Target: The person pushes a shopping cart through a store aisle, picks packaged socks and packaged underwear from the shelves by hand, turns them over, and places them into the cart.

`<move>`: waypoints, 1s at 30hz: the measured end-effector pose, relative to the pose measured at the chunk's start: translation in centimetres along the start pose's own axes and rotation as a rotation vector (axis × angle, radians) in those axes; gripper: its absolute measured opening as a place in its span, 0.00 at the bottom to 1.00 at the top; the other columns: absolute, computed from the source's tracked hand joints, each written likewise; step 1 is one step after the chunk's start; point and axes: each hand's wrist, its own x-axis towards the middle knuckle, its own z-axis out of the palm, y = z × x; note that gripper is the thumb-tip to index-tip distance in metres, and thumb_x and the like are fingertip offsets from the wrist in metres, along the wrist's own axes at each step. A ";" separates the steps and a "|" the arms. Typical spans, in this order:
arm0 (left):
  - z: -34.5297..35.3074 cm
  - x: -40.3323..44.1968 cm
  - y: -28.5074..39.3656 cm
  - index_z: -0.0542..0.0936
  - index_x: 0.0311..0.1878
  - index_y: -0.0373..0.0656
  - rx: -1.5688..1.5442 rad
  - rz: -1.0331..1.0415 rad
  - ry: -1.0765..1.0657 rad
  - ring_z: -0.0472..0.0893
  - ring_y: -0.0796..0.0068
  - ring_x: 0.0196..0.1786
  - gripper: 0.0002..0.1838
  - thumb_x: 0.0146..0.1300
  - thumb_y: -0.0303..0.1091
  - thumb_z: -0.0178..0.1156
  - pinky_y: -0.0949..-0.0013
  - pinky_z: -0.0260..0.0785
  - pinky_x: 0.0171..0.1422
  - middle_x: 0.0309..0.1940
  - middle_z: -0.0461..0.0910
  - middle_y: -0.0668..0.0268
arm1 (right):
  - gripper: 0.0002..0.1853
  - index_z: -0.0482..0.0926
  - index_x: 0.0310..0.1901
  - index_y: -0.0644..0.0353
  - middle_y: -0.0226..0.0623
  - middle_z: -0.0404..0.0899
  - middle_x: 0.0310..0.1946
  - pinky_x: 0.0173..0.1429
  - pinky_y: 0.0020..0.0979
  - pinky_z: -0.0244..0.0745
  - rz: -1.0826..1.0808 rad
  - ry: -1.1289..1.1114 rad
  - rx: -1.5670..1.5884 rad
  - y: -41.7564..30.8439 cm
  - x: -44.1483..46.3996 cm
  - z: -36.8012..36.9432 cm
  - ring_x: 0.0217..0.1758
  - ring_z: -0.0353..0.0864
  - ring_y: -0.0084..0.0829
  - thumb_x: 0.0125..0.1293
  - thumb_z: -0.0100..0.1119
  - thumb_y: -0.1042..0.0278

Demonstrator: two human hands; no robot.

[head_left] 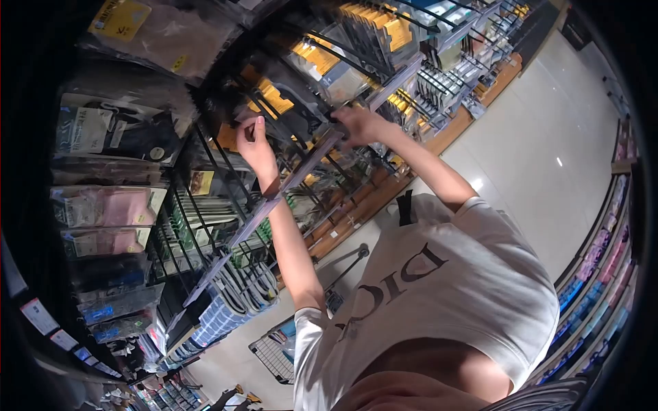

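My left hand [256, 147] reaches in among the hanging rods, its thumb and fingers curled together. What it holds, if anything, is hidden. To its right, my right hand [362, 127] has its fingers bent at the edge of a dark package [301, 113], partly in shadow and blurred. A yellow-orange card [273, 98] shows between the two hands. Packs with yellow cards [317, 56] hang on hooks just above. A pale price-label rail [305, 164] runs diagonally below the hands, crossing in front of my left forearm.
Black display rods [218, 156] stick out around my left arm. Clear packs of pink items [113, 205] hang at left. Blue checked cloths [223, 308] hang lower down. A wire basket [274, 356] is near the floor [548, 130]. Another stocked shelf [600, 274] stands at right.
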 end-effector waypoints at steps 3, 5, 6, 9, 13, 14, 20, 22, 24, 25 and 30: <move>0.1 0.4 -0.5 0.78 0.45 0.37 -0.045 -0.015 -0.020 0.73 0.84 0.40 0.06 0.73 0.28 0.65 0.77 0.66 0.48 0.38 0.79 0.70 | 0.22 0.81 0.55 0.60 0.44 0.86 0.45 0.56 0.41 0.80 0.137 -0.156 -0.216 2.4 -2.5 2.3 0.55 0.84 0.49 0.59 0.72 0.67; -0.6 0.4 -0.9 0.78 0.45 0.36 0.008 -0.043 -0.056 0.73 0.84 0.39 0.06 0.73 0.28 0.65 0.77 0.66 0.49 0.39 0.79 0.70 | 0.14 0.83 0.48 0.61 0.43 0.87 0.38 0.51 0.41 0.81 0.178 -0.096 -0.078 3.3 -3.3 1.6 0.50 0.87 0.47 0.61 0.69 0.69; -0.7 0.2 -0.4 0.78 0.46 0.36 0.019 -0.039 -0.074 0.73 0.83 0.40 0.06 0.73 0.28 0.64 0.77 0.66 0.49 0.39 0.79 0.70 | 0.11 0.84 0.45 0.62 0.41 0.87 0.36 0.49 0.39 0.82 0.185 -0.013 0.062 3.1 -4.5 -0.3 0.48 0.88 0.43 0.62 0.68 0.71; -0.1 -0.1 -0.4 0.78 0.44 0.36 0.037 -0.034 -0.074 0.73 0.82 0.40 0.06 0.73 0.28 0.64 0.77 0.66 0.50 0.40 0.79 0.70 | 0.08 0.83 0.44 0.63 0.37 0.88 0.37 0.48 0.34 0.81 0.320 0.140 0.467 3.0 -8.0 -2.9 0.46 0.88 0.32 0.64 0.67 0.75; 1.8 0.3 -0.8 0.69 0.60 0.38 -0.154 -0.116 -0.097 0.73 0.83 0.48 0.20 0.70 0.24 0.66 0.76 0.67 0.55 0.52 0.77 0.64 | 0.08 0.82 0.49 0.63 0.30 0.87 0.42 0.51 0.27 0.77 0.407 0.408 1.050 1.9 -10.1 -2.4 0.47 0.83 0.20 0.69 0.63 0.76; 2.9 0.0 0.0 0.60 0.66 0.38 -0.221 -0.119 -0.066 0.74 0.81 0.54 0.31 0.67 0.22 0.68 0.74 0.68 0.60 0.58 0.74 0.62 | 0.10 0.81 0.53 0.63 0.29 0.86 0.44 0.55 0.26 0.76 0.332 0.474 1.154 1.3 -10.2 -2.1 0.47 0.82 0.21 0.72 0.62 0.75; 5.0 0.8 2.3 0.70 0.62 0.34 -0.214 -0.038 -0.033 0.77 0.77 0.56 0.24 0.67 0.24 0.70 0.72 0.69 0.63 0.55 0.78 0.64 | 0.09 0.82 0.52 0.65 0.32 0.86 0.46 0.58 0.25 0.76 0.146 0.031 1.049 -3.4 -12.2 -8.5 0.51 0.83 0.20 0.73 0.60 0.79; 4.4 0.5 3.1 0.79 0.51 0.35 -0.173 -0.125 -0.062 0.80 0.79 0.47 0.12 0.68 0.23 0.68 0.73 0.71 0.56 0.47 0.83 0.67 | 0.07 0.82 0.49 0.66 0.33 0.86 0.46 0.59 0.26 0.76 0.161 -0.006 1.043 -4.1 -12.9 -10.3 0.51 0.83 0.21 0.74 0.59 0.79; 4.1 0.1 3.1 0.80 0.51 0.36 -0.125 -0.087 -0.049 0.80 0.77 0.45 0.14 0.65 0.27 0.72 0.72 0.72 0.53 0.43 0.82 0.68 | 0.07 0.83 0.49 0.66 0.33 0.86 0.43 0.57 0.25 0.77 0.129 0.075 0.987 -3.7 -13.5 -11.1 0.49 0.84 0.22 0.76 0.57 0.76; 3.6 0.0 2.9 0.80 0.51 0.36 -0.097 -0.066 -0.046 0.80 0.75 0.43 0.16 0.64 0.29 0.73 0.72 0.72 0.52 0.41 0.82 0.68 | 0.08 0.83 0.49 0.66 0.33 0.86 0.42 0.56 0.25 0.77 0.112 0.118 0.963 -3.4 -13.6 -11.3 0.48 0.84 0.22 0.77 0.56 0.74; 1.3 0.0 5.0 0.77 0.53 0.36 0.097 -0.106 -0.144 0.70 0.85 0.37 0.13 0.68 0.23 0.67 0.78 0.65 0.43 0.36 0.71 0.75 | 0.15 0.79 0.61 0.63 0.32 0.85 0.44 0.54 0.24 0.76 0.302 0.181 0.855 -2.4 -11.3 -10.8 0.45 0.81 0.19 0.78 0.55 0.69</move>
